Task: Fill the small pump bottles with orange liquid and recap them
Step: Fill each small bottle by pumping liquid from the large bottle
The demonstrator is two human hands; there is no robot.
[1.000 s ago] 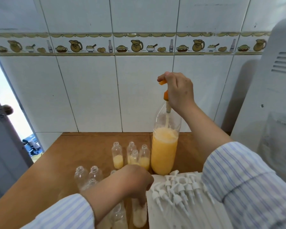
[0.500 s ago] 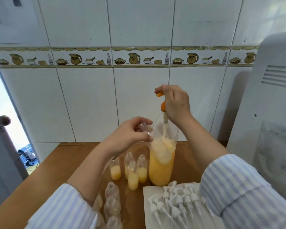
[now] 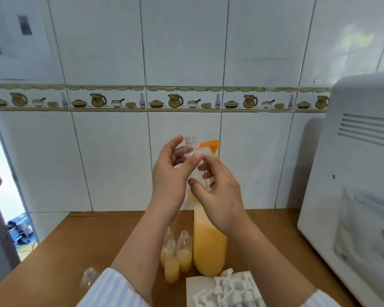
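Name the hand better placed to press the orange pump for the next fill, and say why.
Right. The right hand sits just below the orange pump head on the big bottle, holding nothing else, while the left hand grips the empty small bottle at the spout.

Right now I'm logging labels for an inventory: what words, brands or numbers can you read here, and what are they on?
No text reads clearly.
Tile border: the painted little bottles bear small dark marks, too small to read.
White appliance: the plastic sleeve on its front holds a sheet with print too blurred to read.
Large bottle of orange liquid, small bottles, white pump caps: no labels visible.
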